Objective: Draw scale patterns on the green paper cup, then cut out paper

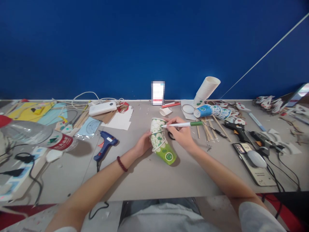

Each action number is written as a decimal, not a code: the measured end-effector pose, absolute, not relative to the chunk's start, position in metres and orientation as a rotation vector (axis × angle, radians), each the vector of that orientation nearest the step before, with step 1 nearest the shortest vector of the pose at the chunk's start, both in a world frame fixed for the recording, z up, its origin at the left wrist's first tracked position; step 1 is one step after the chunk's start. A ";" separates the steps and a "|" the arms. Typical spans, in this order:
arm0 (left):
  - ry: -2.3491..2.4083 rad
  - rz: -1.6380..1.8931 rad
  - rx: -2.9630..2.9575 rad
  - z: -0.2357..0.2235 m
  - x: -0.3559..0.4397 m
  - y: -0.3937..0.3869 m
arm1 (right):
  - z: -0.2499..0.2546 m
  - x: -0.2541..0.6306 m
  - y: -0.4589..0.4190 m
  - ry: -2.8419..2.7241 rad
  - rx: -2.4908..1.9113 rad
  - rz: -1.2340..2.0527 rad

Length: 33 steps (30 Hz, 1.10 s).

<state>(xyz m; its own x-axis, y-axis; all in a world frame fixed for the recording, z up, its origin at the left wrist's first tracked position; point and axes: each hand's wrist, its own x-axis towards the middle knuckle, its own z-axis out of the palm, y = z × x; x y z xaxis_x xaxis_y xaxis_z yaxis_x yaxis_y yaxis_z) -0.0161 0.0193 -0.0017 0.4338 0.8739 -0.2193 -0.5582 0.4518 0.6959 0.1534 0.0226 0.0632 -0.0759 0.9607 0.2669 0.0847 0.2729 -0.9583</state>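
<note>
the left hand [144,144] is curled against the left side of a stack of patterned paper cups [158,139], steadying it over the grey table [137,180]; its fingertips are largely hidden behind the cups. the stack is tilted, its open end away from the person and the base of the bright green cup [167,155] toward the body, slightly to the right. the right hand [180,131] pinches a white marker [181,125] with a green end in a writing grip, tip pointing left at the uppermost cup, which bears a green scallop pattern; whether the tip touches the paper cannot be told. a dark red beaded bracelet [122,163] circles the left wrist. left of that arm lies a blue glue gun [105,145], with a clear bottle [43,135] farther left. beyond the cups, a red pen [171,104] lies near a curled scrap of paper [165,111], and a lit screen [158,93] stands by the blue wall [116,48]. to the right, a tall stack of white cups [207,90] leans behind a blue-patterned stack [212,111], wooden sticks [207,132] lie closer in, and a white mouse [256,159] rests on a phone [259,176]
</note>
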 end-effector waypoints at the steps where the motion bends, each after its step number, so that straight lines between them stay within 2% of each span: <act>1: 0.622 0.960 0.596 -0.003 -0.016 0.019 | 0.063 0.153 0.022 -1.451 -1.035 0.990; 18: 0.593 0.933 0.760 0.001 -0.018 0.014 | 0.072 0.151 0.014 -1.649 -1.072 0.803; 33: 0.627 0.893 0.799 -0.003 -0.019 0.013 | 0.074 0.151 0.014 -1.661 -1.084 0.851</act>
